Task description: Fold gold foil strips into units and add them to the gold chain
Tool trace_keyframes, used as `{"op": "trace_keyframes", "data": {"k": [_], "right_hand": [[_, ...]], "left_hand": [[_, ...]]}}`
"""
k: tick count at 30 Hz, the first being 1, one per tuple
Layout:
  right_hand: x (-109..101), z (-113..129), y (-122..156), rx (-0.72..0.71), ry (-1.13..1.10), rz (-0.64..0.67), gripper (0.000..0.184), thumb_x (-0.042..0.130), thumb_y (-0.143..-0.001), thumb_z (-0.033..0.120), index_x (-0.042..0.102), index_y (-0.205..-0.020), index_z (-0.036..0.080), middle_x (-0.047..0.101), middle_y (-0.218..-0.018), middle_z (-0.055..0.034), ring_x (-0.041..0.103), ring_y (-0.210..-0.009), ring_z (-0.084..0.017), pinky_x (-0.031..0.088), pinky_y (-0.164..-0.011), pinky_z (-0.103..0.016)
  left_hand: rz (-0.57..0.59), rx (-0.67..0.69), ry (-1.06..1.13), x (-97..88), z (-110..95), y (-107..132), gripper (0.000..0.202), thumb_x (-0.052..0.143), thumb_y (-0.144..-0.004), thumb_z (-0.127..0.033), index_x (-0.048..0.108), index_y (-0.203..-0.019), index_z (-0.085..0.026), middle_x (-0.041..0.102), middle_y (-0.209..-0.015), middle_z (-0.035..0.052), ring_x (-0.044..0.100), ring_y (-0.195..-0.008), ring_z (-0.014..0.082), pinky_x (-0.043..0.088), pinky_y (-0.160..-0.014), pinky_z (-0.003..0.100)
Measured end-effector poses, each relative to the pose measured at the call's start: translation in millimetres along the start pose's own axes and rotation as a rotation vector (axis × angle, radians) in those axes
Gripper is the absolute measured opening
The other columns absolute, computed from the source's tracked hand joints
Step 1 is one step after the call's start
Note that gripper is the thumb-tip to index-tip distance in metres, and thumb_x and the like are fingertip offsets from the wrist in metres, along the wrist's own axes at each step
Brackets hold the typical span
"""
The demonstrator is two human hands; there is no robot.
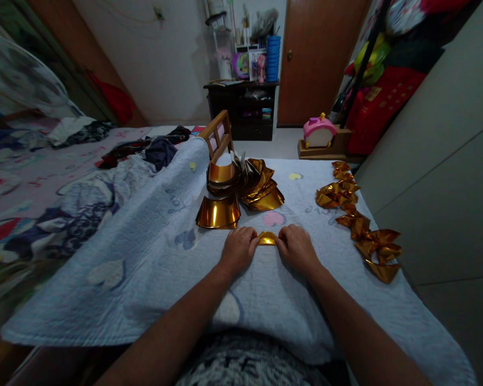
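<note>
A small folded piece of gold foil paper (268, 238) lies on the pale blue cloth between my hands. My left hand (240, 247) pinches its left end, and my right hand (298, 247) pinches its right end. Just beyond my left hand, curved gold foil sheets (218, 212) lie at the front of a fanned pile of foil paper (265, 195). Along the right edge of the cloth sits a row of folded gold ingot shapes (380, 249), apart from my right hand.
The pale blue quilted cloth (177, 284) has heart prints and drapes down at the left. A wooden rail (219, 128) stands behind the foil pile. A bed with clothes (161, 153) is at left, a pink toy (320, 132) beyond the far edge, a pale cabinet (438, 187) at right.
</note>
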State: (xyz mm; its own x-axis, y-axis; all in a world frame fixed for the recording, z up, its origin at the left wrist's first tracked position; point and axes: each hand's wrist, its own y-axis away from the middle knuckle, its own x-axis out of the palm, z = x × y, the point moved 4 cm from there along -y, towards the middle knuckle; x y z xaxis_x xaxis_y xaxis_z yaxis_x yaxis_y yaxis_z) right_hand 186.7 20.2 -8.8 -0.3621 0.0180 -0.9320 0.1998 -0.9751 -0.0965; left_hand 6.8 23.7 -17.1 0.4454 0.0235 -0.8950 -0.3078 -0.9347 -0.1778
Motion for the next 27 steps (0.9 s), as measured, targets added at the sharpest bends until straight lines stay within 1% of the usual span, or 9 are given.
{"op": "trace_keyframes", "data": {"k": [4,7,11,14,16,19,22,25,27], "right_hand": [[1,-1,0,0.008,-0.006,0.019,0.008,0.060,-0.092,0.021,0.064,-0.085,0.018,0.066,-0.090,-0.0083,0.055,-0.088,-0.023,0.032,-0.078,-0.034],[2,0,1,0.004,-0.039,-0.002,0.006,0.059,-0.091,0.018,0.065,-0.091,0.018,0.065,-0.093,-0.0084,0.054,-0.090,-0.024,0.032,-0.079,-0.034],[5,4,-1,-0.091,-0.127,-0.030,0.017,0.054,-0.092,0.010,0.067,-0.099,0.019,0.063,-0.100,-0.0086,0.053,-0.095,-0.023,0.034,-0.081,-0.032],[9,8,-2,-0.168,-0.141,-0.003,0.021,0.052,-0.094,0.010,0.070,-0.095,0.020,0.062,-0.096,-0.0078,0.053,-0.093,-0.022,0.035,-0.079,-0.031],[11,8,-3,-0.185,-0.141,0.018,0.021,0.052,-0.095,0.011,0.071,-0.094,0.020,0.062,-0.094,-0.0072,0.053,-0.090,-0.022,0.035,-0.079,-0.031],[12,8,-3,-0.160,-0.127,0.036,0.022,0.051,-0.093,0.008,0.071,-0.093,0.018,0.064,-0.095,-0.0076,0.054,-0.090,-0.021,0.035,-0.080,-0.032],[11,10,-3,-0.127,-0.094,0.041,0.022,0.050,-0.092,0.007,0.069,-0.093,0.017,0.065,-0.096,-0.0084,0.055,-0.091,-0.022,0.035,-0.081,-0.032],[8,14,-3,-0.100,-0.049,0.034,0.017,0.052,-0.094,0.012,0.068,-0.093,0.017,0.066,-0.096,-0.0091,0.056,-0.091,-0.023,0.034,-0.080,-0.033],[7,18,-3,-0.075,-0.017,0.031,0.012,0.055,-0.096,0.019,0.066,-0.093,0.017,0.066,-0.096,-0.0095,0.056,-0.092,-0.023,0.033,-0.078,-0.034]], "left_hand": [[0.012,0.014,0.001,-0.2,0,-1,0.008,0.058,-0.096,-0.022,0.061,-0.088,-0.020,0.070,-0.092,0.0049,0.061,-0.090,0.0235,0.043,-0.082,0.037],[0.010,0.025,-0.007,-0.1,-1,-1,0.009,0.056,-0.096,-0.021,0.061,-0.090,-0.020,0.069,-0.092,0.0050,0.060,-0.090,0.0235,0.044,-0.083,0.037],[-0.021,0.052,0.011,-0.2,-2,0,0.008,0.056,-0.097,-0.021,0.063,-0.095,-0.020,0.067,-0.093,0.0048,0.059,-0.090,0.0224,0.045,-0.082,0.036],[-0.041,0.126,0.028,-0.1,-4,1,0.011,0.056,-0.098,-0.022,0.067,-0.095,-0.021,0.065,-0.095,0.0055,0.058,-0.091,0.0219,0.046,-0.081,0.035],[-0.048,0.169,0.034,-0.1,-5,2,0.014,0.057,-0.098,-0.023,0.070,-0.096,-0.022,0.066,-0.096,0.0059,0.057,-0.092,0.0221,0.046,-0.082,0.035],[-0.036,0.205,0.037,0.5,-6,2,0.016,0.058,-0.098,-0.023,0.073,-0.104,-0.023,0.068,-0.101,0.0061,0.057,-0.093,0.0226,0.047,-0.085,0.036],[-0.018,0.202,0.039,1.8,-6,1,0.019,0.058,-0.098,-0.023,0.073,-0.110,-0.024,0.069,-0.105,0.0062,0.057,-0.095,0.0230,0.047,-0.087,0.037],[-0.027,0.176,0.060,2.9,-3,1,0.020,0.060,-0.097,-0.024,0.074,-0.110,-0.024,0.067,-0.104,0.0066,0.057,-0.097,0.0227,0.048,-0.088,0.037],[-0.039,0.157,0.085,3.3,0,0,0.019,0.062,-0.096,-0.025,0.075,-0.111,-0.025,0.065,-0.104,0.0066,0.058,-0.099,0.0225,0.048,-0.088,0.037]]}}
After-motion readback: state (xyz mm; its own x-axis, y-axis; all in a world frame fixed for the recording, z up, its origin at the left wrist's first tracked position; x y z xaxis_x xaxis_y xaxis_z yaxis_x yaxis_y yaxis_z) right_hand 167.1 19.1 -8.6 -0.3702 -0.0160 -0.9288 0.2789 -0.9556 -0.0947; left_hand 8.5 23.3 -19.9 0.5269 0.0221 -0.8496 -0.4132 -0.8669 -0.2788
